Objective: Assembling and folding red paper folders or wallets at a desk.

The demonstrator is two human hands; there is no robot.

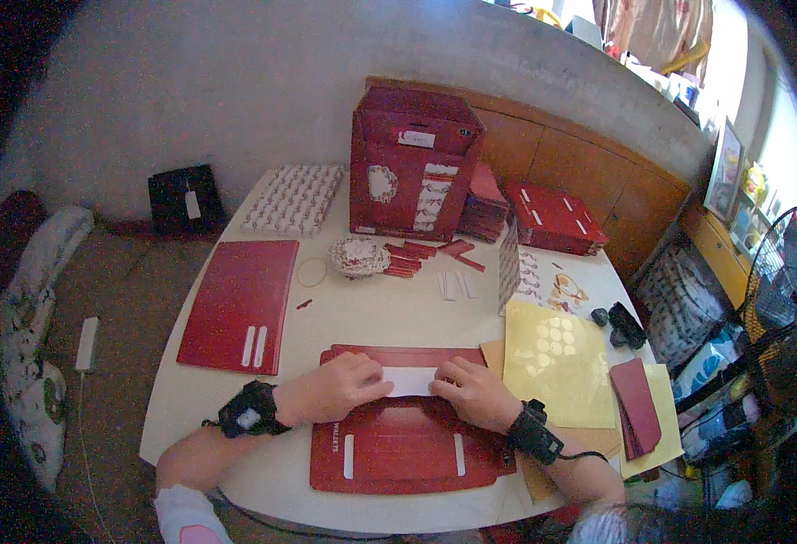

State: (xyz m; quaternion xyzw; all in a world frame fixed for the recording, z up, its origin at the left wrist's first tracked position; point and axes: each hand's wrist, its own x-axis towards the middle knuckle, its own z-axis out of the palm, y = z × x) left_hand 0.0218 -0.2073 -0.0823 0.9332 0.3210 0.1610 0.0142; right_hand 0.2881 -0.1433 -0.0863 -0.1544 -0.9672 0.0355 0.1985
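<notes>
A flat red die-cut cardboard sheet [403,458] with two white strips near its lower part lies at the table's front edge. Across its upper part is a white rectangular strip [410,382]. My left hand [353,379], fingers curled, grips the strip's left end; my right hand [467,390] holds the right end in the same way. Both hands rest low over the cardboard, and the fingertips partly cover the strip's ends. Dark bands with devices sit on both wrists. Beside my right hand lies a yellow sheet [557,381] with pale round marks.
A tall red display box [412,190] stands at the back, with stacked red cardboard [557,218] to its right. Red panels [235,304] lie left. A white bowl-like heap [359,257] and small red strips [405,257] sit mid-table. A fan [775,290] stands far right.
</notes>
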